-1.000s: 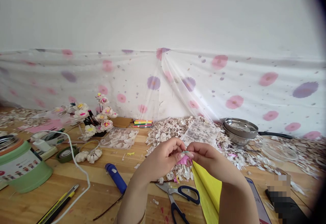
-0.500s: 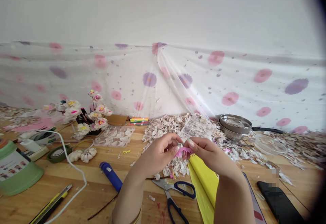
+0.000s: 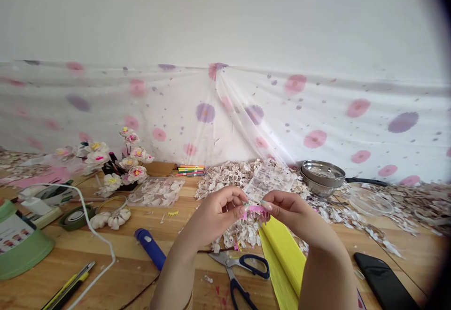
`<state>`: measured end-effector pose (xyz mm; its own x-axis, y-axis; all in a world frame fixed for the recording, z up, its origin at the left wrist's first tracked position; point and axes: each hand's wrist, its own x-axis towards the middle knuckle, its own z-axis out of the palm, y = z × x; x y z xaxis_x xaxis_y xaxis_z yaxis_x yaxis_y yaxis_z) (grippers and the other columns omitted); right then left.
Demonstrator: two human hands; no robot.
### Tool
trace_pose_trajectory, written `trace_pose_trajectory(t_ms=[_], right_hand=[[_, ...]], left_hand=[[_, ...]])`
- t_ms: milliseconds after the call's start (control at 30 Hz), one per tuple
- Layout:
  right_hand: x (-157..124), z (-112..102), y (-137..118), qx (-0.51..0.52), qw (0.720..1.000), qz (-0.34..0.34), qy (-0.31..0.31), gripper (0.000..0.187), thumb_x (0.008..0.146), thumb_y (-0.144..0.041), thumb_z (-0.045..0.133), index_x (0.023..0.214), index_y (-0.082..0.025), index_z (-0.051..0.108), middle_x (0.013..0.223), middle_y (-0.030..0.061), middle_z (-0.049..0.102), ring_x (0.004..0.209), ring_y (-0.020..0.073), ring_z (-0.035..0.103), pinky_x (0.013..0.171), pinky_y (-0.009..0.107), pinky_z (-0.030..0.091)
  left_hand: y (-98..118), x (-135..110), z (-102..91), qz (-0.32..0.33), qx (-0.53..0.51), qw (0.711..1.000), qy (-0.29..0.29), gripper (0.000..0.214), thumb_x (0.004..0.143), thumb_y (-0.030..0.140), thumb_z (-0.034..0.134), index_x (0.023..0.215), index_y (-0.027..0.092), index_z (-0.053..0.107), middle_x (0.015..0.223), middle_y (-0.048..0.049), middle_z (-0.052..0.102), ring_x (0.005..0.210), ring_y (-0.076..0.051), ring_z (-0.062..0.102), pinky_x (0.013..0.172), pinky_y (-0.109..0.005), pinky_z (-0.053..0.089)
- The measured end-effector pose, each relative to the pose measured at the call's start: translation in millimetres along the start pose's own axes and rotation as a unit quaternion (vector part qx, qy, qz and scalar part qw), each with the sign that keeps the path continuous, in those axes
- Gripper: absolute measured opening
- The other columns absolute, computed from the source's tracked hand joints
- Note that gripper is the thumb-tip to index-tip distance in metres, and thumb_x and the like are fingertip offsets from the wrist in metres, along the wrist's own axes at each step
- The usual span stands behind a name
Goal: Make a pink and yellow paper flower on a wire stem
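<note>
My left hand and my right hand meet above the wooden table, fingertips pinched together. Between them they hold a small pink fringed paper strip around something thin that I cannot make out. Under the hands lies a heap of pale shell-like flakes. A roll of yellow crepe paper lies below my right wrist. Blue-handled scissors rest on the table just below my left hand.
A blue cylinder tool, white cable, green tape roll, green tub and finished paper flowers sit at left. Steel bowls, a clear dish and a black phone are at right. Markers lie by the flowered sheet.
The fingers have turned the pink strip, which now shows more between the fingertips. The view shifted slightly; the hands stay in the same place.
</note>
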<state>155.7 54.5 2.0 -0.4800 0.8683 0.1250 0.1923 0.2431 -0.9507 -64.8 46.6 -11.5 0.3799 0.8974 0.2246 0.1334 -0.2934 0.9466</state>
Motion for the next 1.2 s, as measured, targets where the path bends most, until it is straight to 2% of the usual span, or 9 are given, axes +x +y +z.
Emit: trace_pose_trajectory(t_ms=[133, 267, 400, 500, 600, 833, 967, 1033, 1200], right_hand=[[-1, -2, 2, -0.047, 0.999, 0.0, 0.016, 0.037, 0.088, -0.054, 0.061, 0.078, -0.019, 0.064, 0.075, 0.0031, 0.066, 0.075, 0.017, 0.058, 0.074, 0.031, 0.044], [1, 1, -2, -0.063, 0.998, -0.017, -0.004, 0.043, 0.091, -0.057, 0.055, 0.077, -0.018, 0.065, 0.074, 0.0035, 0.064, 0.073, 0.0169, 0.057, 0.072, 0.032, 0.044], [5, 12, -7, 0.006, 0.998, -0.043, -0.046, 0.045, 0.088, -0.06, 0.058, 0.074, -0.018, 0.064, 0.072, 0.0018, 0.064, 0.069, 0.0157, 0.057, 0.069, 0.03, 0.046], [7, 18, -7, 0.059, 0.995, -0.022, -0.082, 0.038, 0.083, -0.054, 0.068, 0.076, -0.017, 0.067, 0.073, 0.0026, 0.067, 0.071, 0.0163, 0.062, 0.071, 0.03, 0.049], [6, 19, -6, 0.069, 0.994, -0.01, -0.083, 0.032, 0.082, -0.047, 0.072, 0.078, -0.016, 0.069, 0.073, 0.0029, 0.068, 0.072, 0.0161, 0.064, 0.071, 0.03, 0.049], [2, 18, -11, 0.125, 0.988, -0.024, -0.091, 0.031, 0.08, -0.044, 0.075, 0.072, -0.016, 0.065, 0.067, 0.0012, 0.067, 0.066, 0.0144, 0.063, 0.068, 0.029, 0.05], [0, 20, -13, 0.154, 0.98, -0.046, -0.115, 0.032, 0.084, -0.046, 0.071, 0.073, -0.016, 0.065, 0.069, 0.0024, 0.069, 0.066, 0.014, 0.065, 0.069, 0.028, 0.052], [-2, 20, -13, 0.168, 0.977, -0.059, -0.119, 0.03, 0.085, -0.044, 0.07, 0.074, -0.017, 0.065, 0.07, 0.0022, 0.069, 0.066, 0.0133, 0.065, 0.069, 0.028, 0.053], [-4, 22, -16, 0.162, 0.98, -0.057, -0.098, 0.027, 0.085, -0.042, 0.071, 0.075, -0.017, 0.065, 0.068, 0.0011, 0.068, 0.066, 0.0135, 0.065, 0.068, 0.029, 0.053]], left_hand=[[2, -3, -1.4, -0.002, 0.016, 1.0, -0.003, 0.018, 0.089, 0.035, 0.06, 0.1, 0.02, 0.059, 0.083, 0.0004, 0.058, 0.078, -0.014, 0.053, 0.07, -0.025, 0.04], [6, -5, -0.2, 0.003, 0.02, 1.0, -0.024, 0.016, 0.094, 0.033, 0.052, 0.103, 0.021, 0.056, 0.083, 0.0008, 0.054, 0.076, -0.014, 0.05, 0.068, -0.025, 0.038], [8, -4, 3.2, 0.009, -0.007, 0.998, -0.054, 0.013, 0.094, 0.031, 0.051, 0.101, 0.02, 0.051, 0.085, -0.0001, 0.056, 0.079, -0.015, 0.052, 0.07, -0.026, 0.039], [8, -4, 4.6, 0.002, -0.022, 0.998, -0.062, 0.017, 0.096, 0.034, 0.05, 0.106, 0.021, 0.047, 0.08, 0.0018, 0.055, 0.07, -0.012, 0.049, 0.065, -0.025, 0.037], [8, -6, 4.4, 0.005, -0.024, 0.998, -0.059, 0.02, 0.097, 0.034, 0.049, 0.113, 0.022, 0.046, 0.079, 0.0031, 0.053, 0.066, -0.011, 0.044, 0.061, -0.024, 0.034], [16, -14, 8.5, 0.0, -0.08, 0.995, -0.058, 0.027, 0.096, 0.042, 0.052, 0.114, 0.022, 0.048, 0.087, -0.0001, 0.056, 0.068, -0.01, 0.048, 0.062, -0.023, 0.037], [23, -19, 13.1, 0.029, -0.119, 0.99, -0.075, 0.027, 0.096, 0.041, 0.054, 0.114, 0.022, 0.048, 0.086, -0.0013, 0.059, 0.07, -0.011, 0.054, 0.062, -0.023, 0.039], [26, -20, 14.6, 0.033, -0.12, 0.989, -0.074, 0.025, 0.096, 0.04, 0.054, 0.114, 0.022, 0.049, 0.086, -0.0009, 0.06, 0.067, -0.01, 0.052, 0.061, -0.022, 0.039], [28, -19, 16.0, 0.019, -0.11, 0.992, -0.05, 0.025, 0.095, 0.041, 0.053, 0.111, 0.022, 0.05, 0.088, -0.0014, 0.06, 0.067, -0.011, 0.053, 0.059, -0.022, 0.039]])
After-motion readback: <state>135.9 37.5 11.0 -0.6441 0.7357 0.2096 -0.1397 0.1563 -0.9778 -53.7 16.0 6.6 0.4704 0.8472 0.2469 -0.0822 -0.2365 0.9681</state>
